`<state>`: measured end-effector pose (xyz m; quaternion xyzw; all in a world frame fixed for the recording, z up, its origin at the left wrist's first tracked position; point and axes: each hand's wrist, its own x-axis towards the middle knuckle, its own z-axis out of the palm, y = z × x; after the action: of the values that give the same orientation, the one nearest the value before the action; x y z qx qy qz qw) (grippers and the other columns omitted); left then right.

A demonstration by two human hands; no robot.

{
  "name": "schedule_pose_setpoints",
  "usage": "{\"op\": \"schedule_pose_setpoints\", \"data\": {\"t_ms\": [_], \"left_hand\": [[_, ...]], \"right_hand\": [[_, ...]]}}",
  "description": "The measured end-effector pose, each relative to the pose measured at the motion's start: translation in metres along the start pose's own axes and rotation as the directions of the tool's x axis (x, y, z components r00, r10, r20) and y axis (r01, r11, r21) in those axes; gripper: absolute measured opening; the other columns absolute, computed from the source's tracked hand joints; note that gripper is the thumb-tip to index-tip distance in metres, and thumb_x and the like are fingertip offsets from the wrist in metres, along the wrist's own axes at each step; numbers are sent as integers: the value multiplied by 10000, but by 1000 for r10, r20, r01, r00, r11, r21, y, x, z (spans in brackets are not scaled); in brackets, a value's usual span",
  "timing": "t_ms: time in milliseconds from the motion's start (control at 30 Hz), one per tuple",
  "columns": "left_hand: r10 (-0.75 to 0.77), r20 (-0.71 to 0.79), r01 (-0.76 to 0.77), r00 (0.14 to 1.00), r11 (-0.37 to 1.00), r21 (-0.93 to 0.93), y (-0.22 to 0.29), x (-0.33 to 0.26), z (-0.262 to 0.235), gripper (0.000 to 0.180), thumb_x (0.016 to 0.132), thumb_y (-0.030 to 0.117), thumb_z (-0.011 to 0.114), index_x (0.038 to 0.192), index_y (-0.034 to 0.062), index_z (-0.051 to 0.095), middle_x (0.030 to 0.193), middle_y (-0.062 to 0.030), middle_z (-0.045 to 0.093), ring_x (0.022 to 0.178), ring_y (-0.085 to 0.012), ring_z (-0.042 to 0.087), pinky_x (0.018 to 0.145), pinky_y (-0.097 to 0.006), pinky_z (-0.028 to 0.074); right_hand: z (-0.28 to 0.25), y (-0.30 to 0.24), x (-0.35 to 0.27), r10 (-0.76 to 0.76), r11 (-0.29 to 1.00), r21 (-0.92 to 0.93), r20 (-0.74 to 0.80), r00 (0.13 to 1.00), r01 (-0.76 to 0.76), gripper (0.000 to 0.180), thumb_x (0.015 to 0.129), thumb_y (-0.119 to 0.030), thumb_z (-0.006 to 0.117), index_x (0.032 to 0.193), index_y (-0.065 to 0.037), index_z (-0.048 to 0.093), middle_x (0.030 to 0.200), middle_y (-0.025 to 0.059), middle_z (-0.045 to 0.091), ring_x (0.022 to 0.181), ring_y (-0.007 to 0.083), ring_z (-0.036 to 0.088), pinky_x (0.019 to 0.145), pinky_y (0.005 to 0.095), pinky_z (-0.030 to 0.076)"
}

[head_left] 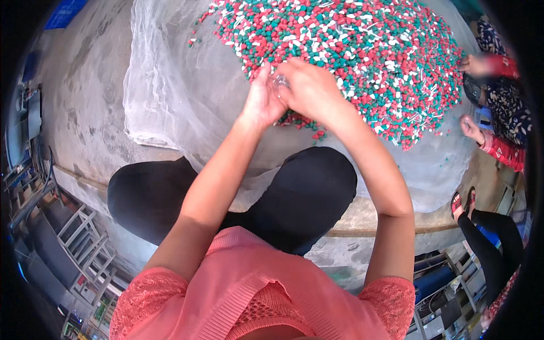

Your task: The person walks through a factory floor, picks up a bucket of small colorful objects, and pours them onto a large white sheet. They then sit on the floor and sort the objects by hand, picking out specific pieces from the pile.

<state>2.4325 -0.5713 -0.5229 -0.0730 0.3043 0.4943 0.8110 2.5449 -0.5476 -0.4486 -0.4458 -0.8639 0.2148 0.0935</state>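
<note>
My left hand [262, 101] and my right hand [310, 85] meet over the near left edge of a heap of small red, green and white pieces [351, 62]. The left palm is turned up and cupped, with its thumb raised. Bent over that palm are the fingers of my right hand, closed. Something small, clear and shiny [281, 83] shows between the two hands, too small to name. Part of the left fingers is hidden by the right hand. Thin white sticks lie mixed among the heaped pieces.
A sheer white net sheet [153, 85] lies under the heap on a concrete platform [85, 107]. At the right, another person's hands [471, 127] are beside the heap. Someone in dark trousers [493, 232] is at the lower right. Metal racks [85, 238] stand at the lower left.
</note>
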Motion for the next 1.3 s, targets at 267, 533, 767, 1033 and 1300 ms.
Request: {"op": "schedule_pose_setpoints", "data": {"t_ms": [267, 533, 767, 1033, 1300], "left_hand": [[36, 191, 6, 981, 977, -214, -10, 12, 18, 354, 877, 375, 355, 1029, 93, 506, 1031, -123, 536, 992, -265, 499, 873, -423, 398], [122, -99, -141, 988, 965, -221, 4, 30, 50, 368, 899, 300, 283, 1083, 41, 468, 1089, -162, 480, 1000, -295, 486, 864, -431, 413], [166, 235, -142, 958, 983, -118, 149, 116, 269, 623, 865, 504, 299, 1270, 33, 261, 1344, -230, 157, 1231, -410, 204, 915, -651, 232], [322, 287, -424, 902, 539, 727, 196, 139, 246, 609, 860, 501, 305, 1283, 63, 314, 1315, -151, 319, 1203, -342, 286, 941, -543, 244], [-243, 178, -281, 954, -505, 816, 129, 57, 84, 263, 796, 213, 491, 1011, 75, 552, 1060, -93, 564, 886, -224, 577, 793, -375, 443]], "right_hand": [[-9, -20, -7, -71, 977, -205, -42, 997, 61, 320, 659, -22, 535, 979, -10, 519, 1057, 180, 486, 1016, 325, 486, 790, 390, 456], [-46, -15, -10, 60, 940, 340, -234, 970, 24, 276, 742, 12, 491, 1007, -19, 558, 1149, 139, 495, 1022, 288, 512, 847, 339, 429], [-92, 11, -43, 422, 736, 677, -429, 799, -26, 164, 786, -12, 493, 910, -17, 599, 944, 95, 599, 859, 185, 598, 723, 278, 473], [-79, 34, -81, 517, 627, 735, -145, 843, -258, 189, 788, -37, 516, 967, -26, 578, 925, 86, 590, 814, 157, 589, 708, 251, 465], [17, 65, -118, 678, 484, 456, 343, 649, -747, 559, 658, -33, 613, 1179, -72, 414, 1015, 95, 508, 902, 188, 538, 790, 295, 435]]}}
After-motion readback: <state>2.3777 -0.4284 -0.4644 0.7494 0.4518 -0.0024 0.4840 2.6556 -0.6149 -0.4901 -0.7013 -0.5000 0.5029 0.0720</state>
